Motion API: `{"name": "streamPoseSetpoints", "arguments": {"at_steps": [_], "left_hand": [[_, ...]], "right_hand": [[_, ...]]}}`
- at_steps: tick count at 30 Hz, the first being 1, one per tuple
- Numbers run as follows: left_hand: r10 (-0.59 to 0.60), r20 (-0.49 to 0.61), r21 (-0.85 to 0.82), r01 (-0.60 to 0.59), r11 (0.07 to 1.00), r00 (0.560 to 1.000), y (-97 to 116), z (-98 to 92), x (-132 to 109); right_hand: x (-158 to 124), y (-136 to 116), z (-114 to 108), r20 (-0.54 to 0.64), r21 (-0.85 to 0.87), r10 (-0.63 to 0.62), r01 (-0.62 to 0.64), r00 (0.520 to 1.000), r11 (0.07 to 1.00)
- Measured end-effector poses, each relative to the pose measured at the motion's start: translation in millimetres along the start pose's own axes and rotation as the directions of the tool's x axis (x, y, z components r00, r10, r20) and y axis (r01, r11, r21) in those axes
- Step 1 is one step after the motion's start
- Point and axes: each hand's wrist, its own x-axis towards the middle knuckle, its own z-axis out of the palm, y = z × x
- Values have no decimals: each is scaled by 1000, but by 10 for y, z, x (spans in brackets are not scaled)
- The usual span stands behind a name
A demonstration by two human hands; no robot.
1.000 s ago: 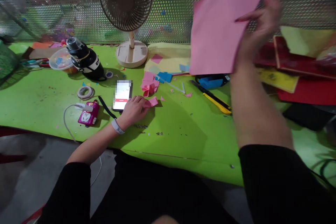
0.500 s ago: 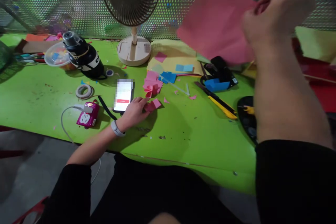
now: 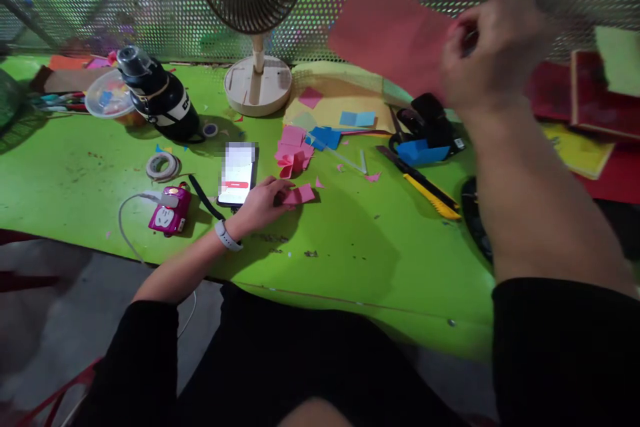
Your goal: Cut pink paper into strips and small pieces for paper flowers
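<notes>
My right hand (image 3: 495, 53) is raised over the back right of the table, its fingers closed on the edge of a large pink paper sheet (image 3: 390, 40). The sheet hangs out to the left, in front of the mesh. On the table, my left hand (image 3: 265, 203) pinches the left end of a small folded pink paper piece (image 3: 301, 195). Just behind that piece lies a pile of pink paper pieces (image 3: 293, 147), with a folded blue paper (image 3: 325, 138) beside it. A phone (image 3: 237, 173) with a lit screen lies left of my left hand.
A fan (image 3: 257, 83) stands at the back, with a dark bottle (image 3: 163, 100) to its left. A yellow box cutter (image 3: 430, 195) lies under my right arm's left side. Tape (image 3: 163, 165) and a magenta power adapter (image 3: 171, 210) sit at left. Scissors and red folders (image 3: 607, 103) are at right.
My right hand has moved a little left and down, and the pink sheet now tilts flatter. My left hand stays at the small pink piece, its fingers more curled.
</notes>
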Motion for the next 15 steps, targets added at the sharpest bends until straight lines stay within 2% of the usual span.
{"name": "streamPoseSetpoints", "arguments": {"at_steps": [3, 6, 8, 12, 15], "left_hand": [[33, -13, -26, -33, 999, 999, -18, 18, -11], [75, -43, 31, -74, 997, 996, -37, 24, -11], [111, -75, 110, -103, 989, 991, -48, 20, -5], [172, -115, 232, -142, 962, 978, -71, 12, 17], [170, -120, 290, -130, 948, 978, -89, 26, 37]], "right_hand": [[28, 81, 66, -41, 45, 14, -12, 999, 999], [34, 177, 68, -158, 124, 31, -12, 987, 992], [-40, 219, 15, -248, 181, 7, 40, 969, 983], [-411, 266, -98, -406, 301, -66, 201, 911, 932], [-777, 335, -118, -474, 367, -57, 256, 878, 894]]}}
